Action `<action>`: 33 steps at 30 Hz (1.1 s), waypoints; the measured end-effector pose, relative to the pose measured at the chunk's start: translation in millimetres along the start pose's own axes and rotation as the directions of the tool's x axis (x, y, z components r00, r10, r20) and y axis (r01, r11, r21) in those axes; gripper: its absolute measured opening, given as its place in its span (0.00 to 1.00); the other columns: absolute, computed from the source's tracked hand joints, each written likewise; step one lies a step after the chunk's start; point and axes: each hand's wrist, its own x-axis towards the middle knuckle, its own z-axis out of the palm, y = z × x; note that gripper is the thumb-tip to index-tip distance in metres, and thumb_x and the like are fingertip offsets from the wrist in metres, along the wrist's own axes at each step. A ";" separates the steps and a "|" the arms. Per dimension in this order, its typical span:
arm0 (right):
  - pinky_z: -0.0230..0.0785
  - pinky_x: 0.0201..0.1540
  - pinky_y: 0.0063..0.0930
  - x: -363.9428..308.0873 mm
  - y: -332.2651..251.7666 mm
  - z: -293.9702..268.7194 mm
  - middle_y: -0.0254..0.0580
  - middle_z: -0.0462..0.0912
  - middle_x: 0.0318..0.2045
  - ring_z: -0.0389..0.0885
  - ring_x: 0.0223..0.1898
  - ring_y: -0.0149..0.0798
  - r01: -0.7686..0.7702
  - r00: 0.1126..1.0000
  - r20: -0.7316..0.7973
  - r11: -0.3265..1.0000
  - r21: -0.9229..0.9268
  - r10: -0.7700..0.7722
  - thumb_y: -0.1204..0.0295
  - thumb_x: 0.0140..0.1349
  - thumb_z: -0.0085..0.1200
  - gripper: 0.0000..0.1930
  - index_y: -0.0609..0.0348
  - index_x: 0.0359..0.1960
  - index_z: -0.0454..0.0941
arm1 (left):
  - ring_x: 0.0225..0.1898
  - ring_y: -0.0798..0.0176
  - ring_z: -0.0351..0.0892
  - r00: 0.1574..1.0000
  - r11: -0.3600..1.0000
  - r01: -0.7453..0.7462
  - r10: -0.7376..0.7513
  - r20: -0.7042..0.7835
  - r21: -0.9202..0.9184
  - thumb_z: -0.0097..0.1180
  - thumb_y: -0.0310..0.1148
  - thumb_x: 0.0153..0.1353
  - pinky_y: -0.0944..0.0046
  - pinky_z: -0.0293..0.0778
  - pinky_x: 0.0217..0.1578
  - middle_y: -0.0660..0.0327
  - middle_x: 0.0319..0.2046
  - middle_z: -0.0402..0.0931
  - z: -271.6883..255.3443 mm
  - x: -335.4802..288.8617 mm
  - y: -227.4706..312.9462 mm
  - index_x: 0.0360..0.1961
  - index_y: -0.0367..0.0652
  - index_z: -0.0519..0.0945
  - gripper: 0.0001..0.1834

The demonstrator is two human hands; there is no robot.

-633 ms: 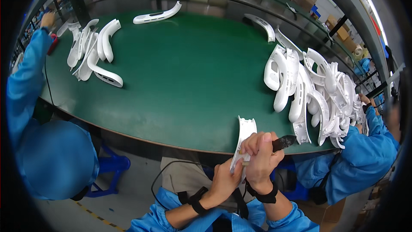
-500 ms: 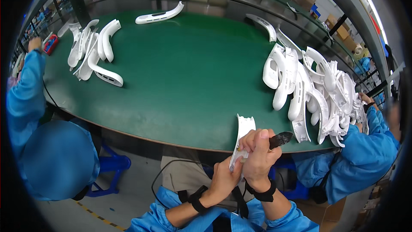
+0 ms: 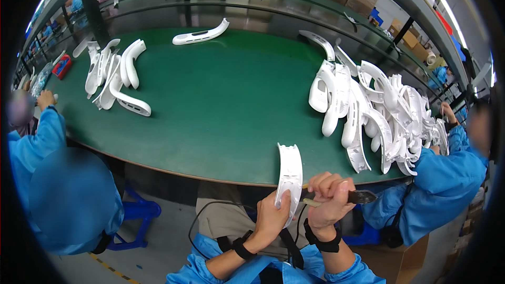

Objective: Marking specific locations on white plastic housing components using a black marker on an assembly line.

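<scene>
My left hand [image 3: 273,211] is closed on the lower end of a curved white plastic shell [image 3: 290,171], thumb on its inner face. The shell stands tilted up at the table's near edge, its hollow side toward me. Just to the right, my right hand [image 3: 329,200] grips a hand tool with a dark, rough-looking butt [image 3: 363,196] and a pale narrow end [image 3: 311,202]. That pale end points at the shell but looks apart from it. The tool's middle is hidden in my fist, and its exact kind is unclear.
A large heap of white shells [image 3: 392,118] covers the green table's [image 3: 226,110] right side. Several more shells [image 3: 113,76] lie at left, and one [image 3: 202,34] at the back. A red box [image 3: 61,67] sits far left. Blue-clad co-workers sit on both sides.
My right hand has drawn back to the right, taking the tool off the shell. The shell now stands more upright and faces me more. The whole view has shifted slightly.
</scene>
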 end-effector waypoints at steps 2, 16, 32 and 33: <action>0.57 0.18 0.30 -5.9 8.6 0.7 0.36 0.56 0.11 0.55 0.14 0.31 0.002 1.000 0.010 1.000 -0.003 -0.002 0.67 0.66 0.38 0.18 0.57 0.17 0.53 | 0.17 0.64 0.79 0.998 0.998 -0.054 0.055 -0.040 0.033 0.46 0.37 0.65 0.65 0.71 0.19 0.54 0.17 0.75 3.9 -1.2 4.0 0.33 0.32 0.77 0.16; 0.59 0.20 0.30 -11.7 30.9 11.0 0.38 0.62 0.14 0.61 0.16 0.33 0.128 0.948 0.308 0.983 -0.129 -0.083 0.71 0.66 0.40 0.15 0.59 0.20 0.57 | 0.41 0.70 0.71 0.994 0.992 -0.109 0.110 -0.017 0.055 0.50 0.29 0.61 0.62 0.71 0.25 0.45 0.21 0.74 1.1 -4.0 -5.7 0.35 0.34 0.75 0.08; 0.54 0.21 0.23 5.0 17.2 23.3 0.30 0.63 0.14 0.60 0.17 0.26 -0.095 0.940 0.257 0.896 -0.433 0.224 0.67 0.67 0.43 0.18 0.58 0.17 0.61 | 0.26 0.47 0.81 0.960 0.949 -0.251 0.270 -0.077 0.190 0.50 0.30 0.59 0.58 0.72 0.26 0.45 0.22 0.76 4.1 -1.8 -5.8 0.36 0.33 0.75 0.10; 0.54 0.20 0.24 3.9 18.2 17.6 0.30 0.60 0.13 0.58 0.16 0.26 -0.157 0.970 0.142 0.952 -0.265 0.199 0.67 0.67 0.41 0.18 0.56 0.17 0.59 | 0.27 0.45 0.80 0.971 0.956 -0.203 0.224 -0.082 0.211 0.49 0.32 0.60 0.57 0.72 0.27 0.45 0.22 0.76 3.2 0.0 -7.4 0.36 0.33 0.75 0.12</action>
